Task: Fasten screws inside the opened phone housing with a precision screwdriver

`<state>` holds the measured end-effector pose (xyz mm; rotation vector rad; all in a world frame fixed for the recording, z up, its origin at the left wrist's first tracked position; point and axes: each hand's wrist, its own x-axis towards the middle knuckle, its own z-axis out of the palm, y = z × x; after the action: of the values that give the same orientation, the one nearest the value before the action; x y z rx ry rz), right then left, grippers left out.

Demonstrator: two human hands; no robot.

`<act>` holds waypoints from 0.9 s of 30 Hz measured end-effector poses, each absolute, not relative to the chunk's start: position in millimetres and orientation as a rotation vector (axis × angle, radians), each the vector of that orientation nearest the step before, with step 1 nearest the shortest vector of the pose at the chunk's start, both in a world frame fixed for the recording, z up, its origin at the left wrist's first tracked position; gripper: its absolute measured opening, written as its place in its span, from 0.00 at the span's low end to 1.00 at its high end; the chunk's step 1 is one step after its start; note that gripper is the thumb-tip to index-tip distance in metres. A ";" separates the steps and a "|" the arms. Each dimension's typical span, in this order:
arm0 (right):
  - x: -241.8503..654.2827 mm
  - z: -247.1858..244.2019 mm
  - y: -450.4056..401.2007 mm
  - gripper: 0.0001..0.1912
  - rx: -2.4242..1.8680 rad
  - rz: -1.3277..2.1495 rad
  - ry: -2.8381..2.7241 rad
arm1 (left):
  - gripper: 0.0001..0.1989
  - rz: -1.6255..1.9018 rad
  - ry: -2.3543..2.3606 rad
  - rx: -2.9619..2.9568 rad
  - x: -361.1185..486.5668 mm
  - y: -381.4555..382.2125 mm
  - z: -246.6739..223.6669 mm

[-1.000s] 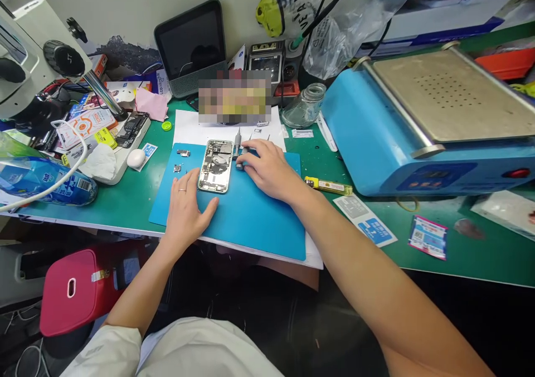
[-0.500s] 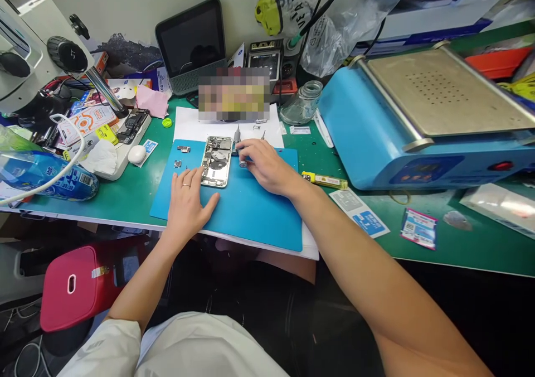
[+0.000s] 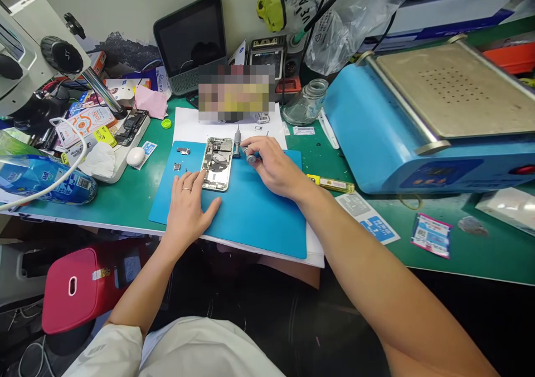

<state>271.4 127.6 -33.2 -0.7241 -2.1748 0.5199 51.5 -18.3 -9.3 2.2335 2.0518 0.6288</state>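
Observation:
An opened smartphone (image 3: 218, 165), its insides bare, lies on a blue mat (image 3: 259, 221). My left hand (image 3: 190, 204) rests flat on the mat at the phone's lower left, fingers stretched out, fingertips at its edge. To the right of the phone, my right hand (image 3: 273, 168) is closed around a grey screwdriver (image 3: 251, 157); its capped end shows by the fingers and a thin tip pokes out beyond them. Between phone and right hand lies a second grey screwdriver (image 3: 237, 144). Two small phone parts, an upper one (image 3: 183, 151) and a lower one (image 3: 177, 166), sit left of the phone.
A large blue heating-plate machine (image 3: 368, 143) stands at the right. A glass jar (image 3: 307, 101) and a dark-screened display (image 3: 192, 42) are at the back. On the left are a microscope stand (image 3: 62, 56), a blue packet (image 3: 45, 176) and clutter. A yellow-labelled tool (image 3: 332, 183) lies beside my right forearm.
My right hand has shifted slightly right with the screwdriver, away from the second screwdriver, and the held tool's angle has turned. My left hand stays in place by the phone.

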 end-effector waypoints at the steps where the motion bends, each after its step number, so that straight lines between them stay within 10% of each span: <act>1: 271.4 -32.4 127.1 0.04 -0.726 0.517 -2.143 | 0.30 0.628 2.052 2.235 51.5 -18.3 -9.2; 27: 259.8 -31.2 112.1 0.25 -0.727 0.410 -1.986 | 0.28 0.663 1.977 2.255 49.2 -19.6 -7.8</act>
<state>259.8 112.1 -31.2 -0.7271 -1.9862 0.4096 49.2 -19.6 -7.8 2.2554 1.9766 0.6626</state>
